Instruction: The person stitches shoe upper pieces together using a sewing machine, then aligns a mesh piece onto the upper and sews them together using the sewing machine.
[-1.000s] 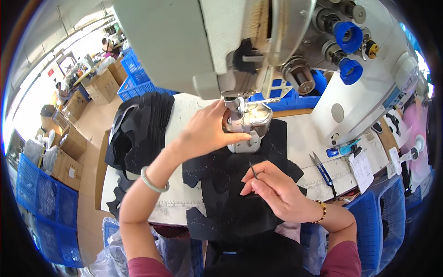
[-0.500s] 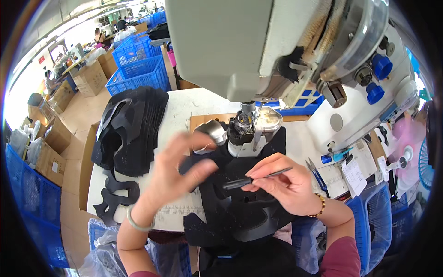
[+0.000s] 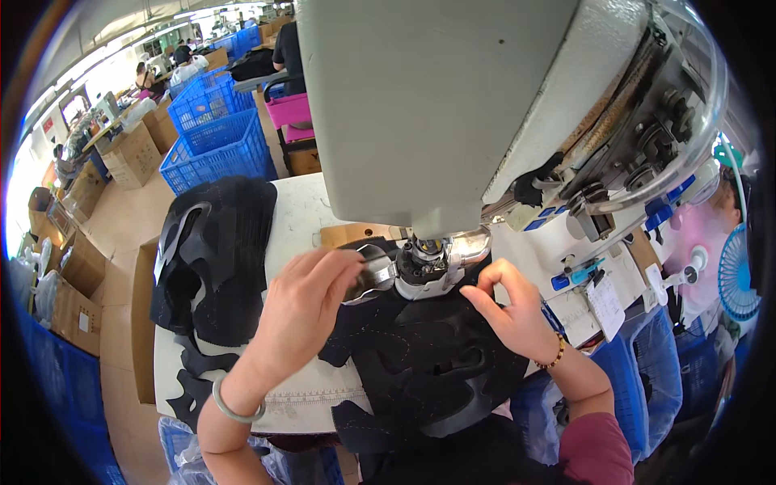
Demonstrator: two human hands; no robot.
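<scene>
My left hand [image 3: 311, 295] is pinched beside the polished metal cover [image 3: 373, 284] on the left of the sewing machine's needle area [image 3: 424, 263]. Its fingertips are blurred; a thin dark thing seems to stick out from them, but I cannot make out what it is. To the right of the needle area, my right hand [image 3: 517, 311] hovers over the edge of the black fabric pieces, thumb and forefinger apart, with nothing visible between them. The black cut pieces [image 3: 420, 356], some with curved cut-outs, spread from under the machine's foot toward my lap.
The machine's big grey head [image 3: 396, 105] hangs over the work. A thick stack of black pieces [image 3: 222, 259] stands at the table's left. Scissors [image 3: 554, 319] lie right of my right hand. Blue crates [image 3: 218, 149] stand on the floor beyond; a blue fan [image 3: 737, 271] is far right.
My left hand has closed from spread fingers into a pinch near the metal cover. The black tweezers are gone from my right hand, which has moved slightly up and right. The view has shifted.
</scene>
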